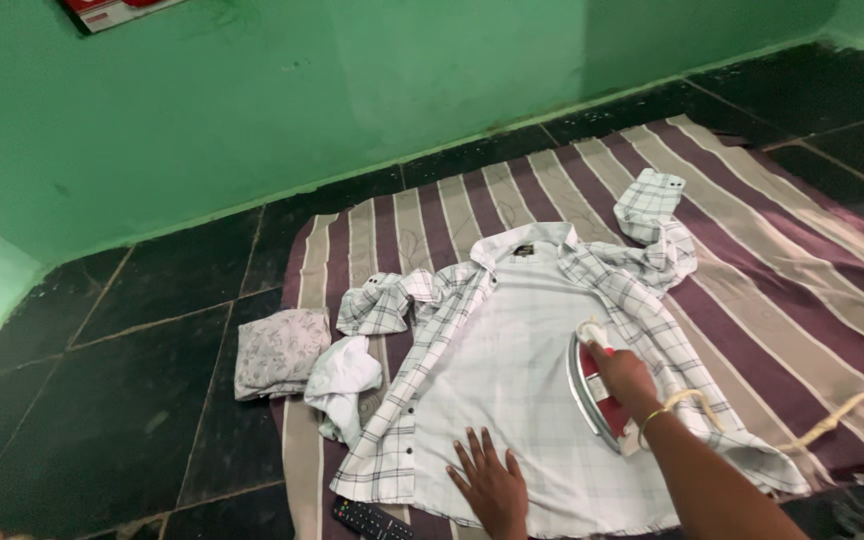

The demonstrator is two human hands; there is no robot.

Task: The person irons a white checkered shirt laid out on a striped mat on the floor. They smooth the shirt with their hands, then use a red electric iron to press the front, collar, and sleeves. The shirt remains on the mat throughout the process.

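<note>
i am looking down at a white checked shirt that is lying opened out, inside up, on a purple and beige striped blanket spread over a dark tiled floor. my right hand is wrapping around the handle of a red and white iron, clenched on it, and the iron is resting on the right half of the shirt's back panel, just beside the right front flap. a pale cord is trailing from the iron's rear across the blanket toward the right edge. a thin bangle is sitting on that wrist.

my left hand is lying flat and released, fingers spread, pressing on the lower hem area of the shirt, holding nothing. the two hands are near each other but apart.

to the left of the shirt, a crumpled white cloth is touching the left sleeve, and a folded patterned cloth is lying just beside it, partly on the floor. a black remote control is lying at the blanket's near edge, just below the shirt's hem. a green wall is standing behind.
</note>
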